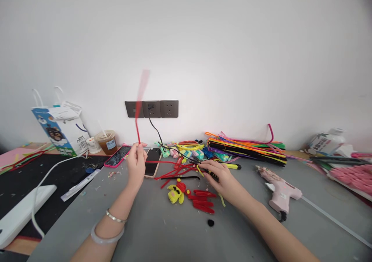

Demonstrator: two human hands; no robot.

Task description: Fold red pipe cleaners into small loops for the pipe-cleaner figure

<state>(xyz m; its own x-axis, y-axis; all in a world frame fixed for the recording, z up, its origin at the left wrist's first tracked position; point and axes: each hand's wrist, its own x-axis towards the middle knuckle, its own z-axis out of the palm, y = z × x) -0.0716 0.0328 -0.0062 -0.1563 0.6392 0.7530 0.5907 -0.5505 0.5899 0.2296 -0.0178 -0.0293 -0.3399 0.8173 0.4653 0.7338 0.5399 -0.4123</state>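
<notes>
Now left hand (136, 161) pinches red pipe cleaner (137, 127); right hand (223, 177) partly covers black tool (214, 176), grip unclear

One yellow dog figure (174, 195); beyond it leftward, one raised red pipe cleaner (137, 129), two smartphones (118, 155), one plastic drink cup (107, 144), one paper cup (93, 146), one paper bag (58, 132); above it, three wall plates (169, 109); right of it, one glue gun (281, 192), one white bottle (327, 142); nearer than it, one black pom-pom (210, 223), two bangles (107, 238)
</notes>
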